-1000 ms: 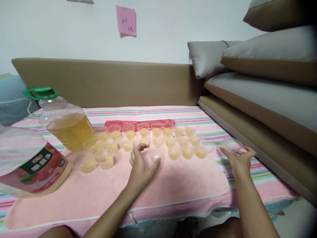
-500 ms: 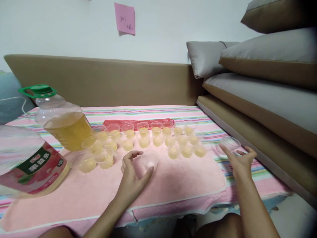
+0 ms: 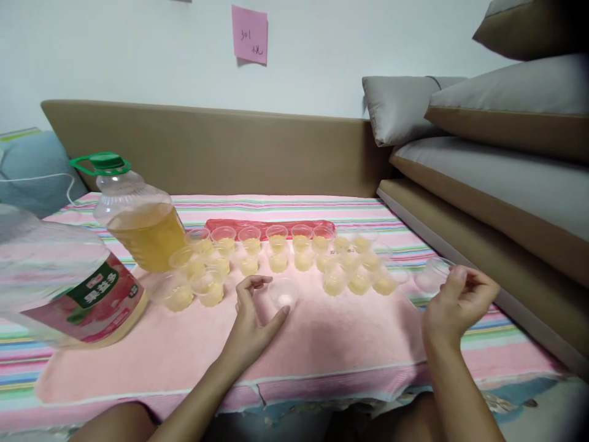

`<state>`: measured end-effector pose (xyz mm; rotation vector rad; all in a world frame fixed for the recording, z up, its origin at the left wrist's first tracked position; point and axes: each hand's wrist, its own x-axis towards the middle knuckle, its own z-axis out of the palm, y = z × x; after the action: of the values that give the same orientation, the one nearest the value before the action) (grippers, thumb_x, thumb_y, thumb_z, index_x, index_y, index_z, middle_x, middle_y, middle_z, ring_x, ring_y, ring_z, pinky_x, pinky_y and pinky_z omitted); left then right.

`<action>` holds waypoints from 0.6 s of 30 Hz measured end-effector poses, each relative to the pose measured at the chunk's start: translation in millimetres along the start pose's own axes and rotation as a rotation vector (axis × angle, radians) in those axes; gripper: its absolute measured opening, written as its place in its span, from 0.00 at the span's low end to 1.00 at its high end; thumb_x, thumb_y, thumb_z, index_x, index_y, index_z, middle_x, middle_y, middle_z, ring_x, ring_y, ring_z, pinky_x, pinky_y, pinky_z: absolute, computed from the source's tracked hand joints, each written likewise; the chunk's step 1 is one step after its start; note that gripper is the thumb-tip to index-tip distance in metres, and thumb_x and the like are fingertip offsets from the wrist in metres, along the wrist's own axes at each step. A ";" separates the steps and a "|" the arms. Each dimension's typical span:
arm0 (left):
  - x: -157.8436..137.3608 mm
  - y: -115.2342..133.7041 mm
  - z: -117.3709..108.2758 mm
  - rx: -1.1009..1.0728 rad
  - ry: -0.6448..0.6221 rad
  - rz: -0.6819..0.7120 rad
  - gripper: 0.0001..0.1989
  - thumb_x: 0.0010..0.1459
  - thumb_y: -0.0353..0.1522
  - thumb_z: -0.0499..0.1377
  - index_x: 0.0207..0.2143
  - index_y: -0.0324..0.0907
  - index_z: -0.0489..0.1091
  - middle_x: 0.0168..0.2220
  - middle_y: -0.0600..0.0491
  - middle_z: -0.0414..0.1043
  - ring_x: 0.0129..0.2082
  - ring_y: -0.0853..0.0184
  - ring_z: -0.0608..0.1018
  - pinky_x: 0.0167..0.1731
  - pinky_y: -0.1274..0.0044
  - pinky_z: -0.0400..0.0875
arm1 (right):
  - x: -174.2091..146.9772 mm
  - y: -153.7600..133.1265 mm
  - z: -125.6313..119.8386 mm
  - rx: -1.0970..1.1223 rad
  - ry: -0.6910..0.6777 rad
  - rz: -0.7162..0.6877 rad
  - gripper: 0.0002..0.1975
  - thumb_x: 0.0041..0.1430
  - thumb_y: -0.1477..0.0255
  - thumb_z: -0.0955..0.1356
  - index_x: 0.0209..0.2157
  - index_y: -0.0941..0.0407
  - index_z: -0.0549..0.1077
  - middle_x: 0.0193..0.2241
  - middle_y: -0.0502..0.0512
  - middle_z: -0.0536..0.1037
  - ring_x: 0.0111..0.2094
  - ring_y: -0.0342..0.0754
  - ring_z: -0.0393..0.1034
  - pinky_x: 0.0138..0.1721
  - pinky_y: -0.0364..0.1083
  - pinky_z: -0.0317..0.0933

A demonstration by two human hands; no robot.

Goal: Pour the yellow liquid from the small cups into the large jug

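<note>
Ample bare mat (image 3: 340, 341), left hand (image 3: 254, 310) around clear cup (image 3: 281, 291), right hand (image 3: 453, 307) pinching another cup's rim (image 3: 440, 264)

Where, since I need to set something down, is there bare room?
The pink mat is bare between the left forearm and right forearm, and between the left forearm and fruit-labelled bottle. It's crowded behind, where part-filled cups stand close before red plastic.
</note>
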<state>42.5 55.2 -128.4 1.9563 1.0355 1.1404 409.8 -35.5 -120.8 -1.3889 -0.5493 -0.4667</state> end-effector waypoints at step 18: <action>-6.8 -0.9 -5.7 -0.043 -0.031 -0.040 0.35 0.59 0.46 0.70 0.61 0.50 0.57 0.61 0.44 0.64 0.65 0.49 0.71 0.65 0.50 0.67 | -15.2 -14.7 3.2 0.004 -0.069 0.043 0.28 0.66 0.45 0.68 0.44 0.58 0.66 0.43 0.57 0.70 0.37 0.48 0.64 0.41 0.47 0.61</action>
<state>35.0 50.6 -129.4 1.9055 1.0205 1.0986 388.6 -34.5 -118.3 -1.4145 -0.5747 -0.3843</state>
